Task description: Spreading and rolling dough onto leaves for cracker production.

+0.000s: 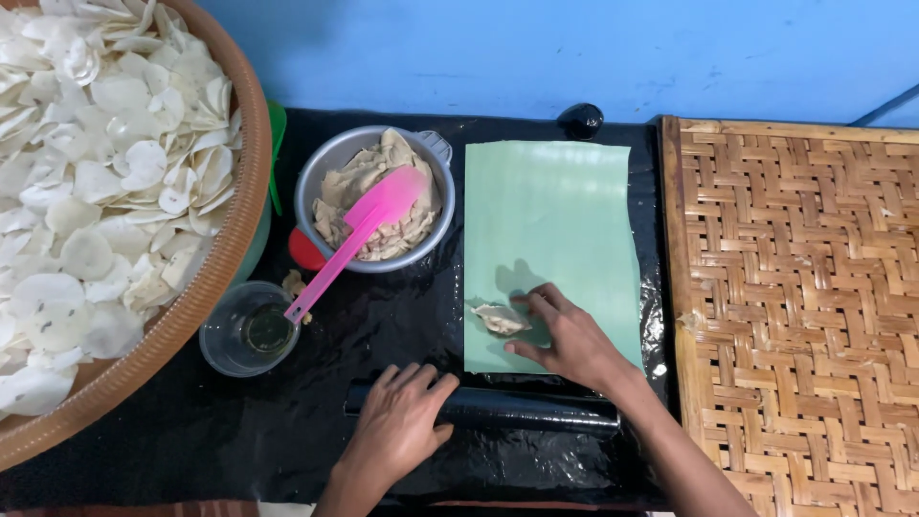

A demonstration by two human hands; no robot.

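Head view, looking straight down at a black surface (pixel 239 431). Top middle there's a grey metal bowl (pixel 316 182) full of pale dough (pixel 402 225), with a pink spatula (pixel 354 235) leaning out of it, blade on the dough and handle end resting over a small clear cup (pixel 225 345) that has a bit of dark yellowish liquid at the bottom. Far left is a big round woven basket (pixel 225 258) heaped with thin white round chips (pixel 96 182). A green sheet (pixel 555 211) lies flat right of the bowl, and a small flattened lump of dough (pixel 500 319) sits near its lower left corner. The right hand (pixel 565 335) is loosely open, fingers spread a little, fingertips touching the lump and palm over the sheet, not gripping anything. The left hand (pixel 402 421) rests palm down, open and relaxed, on the left end of a black rolling pin (pixel 536 410) lying just below the sheet. A woven bamboo mat (pixel 795 316) fills the right side.
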